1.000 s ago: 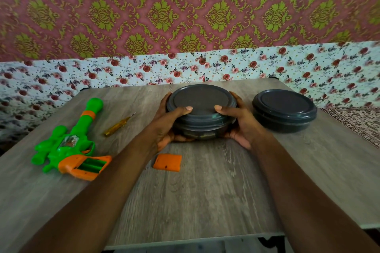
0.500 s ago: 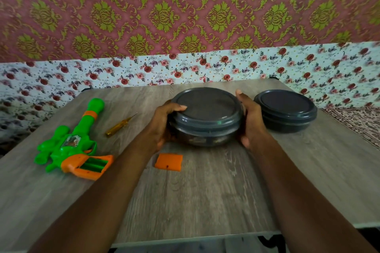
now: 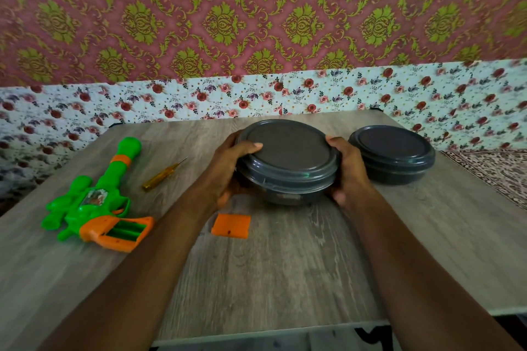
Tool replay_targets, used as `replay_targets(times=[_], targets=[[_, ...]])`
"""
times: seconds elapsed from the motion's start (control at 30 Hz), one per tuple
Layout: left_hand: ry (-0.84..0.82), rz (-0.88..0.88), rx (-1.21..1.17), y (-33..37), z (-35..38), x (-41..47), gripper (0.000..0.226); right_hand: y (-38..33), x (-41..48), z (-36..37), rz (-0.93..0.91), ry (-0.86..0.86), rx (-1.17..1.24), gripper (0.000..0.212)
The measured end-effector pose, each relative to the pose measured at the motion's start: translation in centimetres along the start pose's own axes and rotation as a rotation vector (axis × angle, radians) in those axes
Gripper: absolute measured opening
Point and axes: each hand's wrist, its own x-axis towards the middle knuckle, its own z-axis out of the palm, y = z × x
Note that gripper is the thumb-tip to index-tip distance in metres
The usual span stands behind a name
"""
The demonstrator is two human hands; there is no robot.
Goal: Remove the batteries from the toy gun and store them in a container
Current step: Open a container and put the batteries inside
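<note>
Head view: the left hand [image 3: 225,177] and right hand [image 3: 349,171] grip the lidded container [image 3: 288,157] from either side, fingers curled round its rim. Well left of the container, the toy gun [image 3: 94,202] lies on the bench [image 3: 285,265], battery bay open; an orange cover [image 3: 231,226] lies just in front, a second container [image 3: 392,154] just right

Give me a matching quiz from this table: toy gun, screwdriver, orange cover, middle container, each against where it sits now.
Things: 1 toy gun; 2 screwdriver; 3 orange cover; 4 middle container.
Places: A gripped by left hand and right hand; B left side of the table, battery bay open; C just right of the gun's barrel; D lying loose, near-left of the container.
Pairs: 1-B, 2-C, 3-D, 4-A.
</note>
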Motion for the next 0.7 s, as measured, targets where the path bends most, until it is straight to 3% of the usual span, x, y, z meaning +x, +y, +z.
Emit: replay_targets(times=[0.17, 0.3, 0.4, 0.53, 0.6, 0.7], targets=[[-0.057, -0.118, -0.02, 1.0, -1.3, -0.9, 0.034, -0.4, -0.4, -0.5, 0.013, -0.216, -0.125, 0.032], [-0.083, -0.084, 0.002, 1.3, -0.9, -1.1, 0.038, -0.5, -0.5, -1.0, 0.019, -0.254, -0.15, 0.033], [-0.042, -0.052, -0.022, 1.1, -0.1, -1.1, 0.046, -0.2, 0.3, -1.0, 0.01, -0.116, -0.041, 0.041], [-0.023, -0.057, -0.051, 0.8, 1.0, -1.1, 0.038, 0.4, 2.2, -1.4, -0.048, 0.106, 0.152, 0.088], [0.019, -0.051, -0.035, 0.8, 1.3, -0.9, 0.026, 0.5, 1.8, -1.1, -0.064, 0.107, 0.154, 0.081], [0.071, -0.062, -0.034, 0.8, 1.0, -0.8, 0.015, 0.2, 0.5, -0.2, -0.061, 0.046, 0.082, 0.053]])
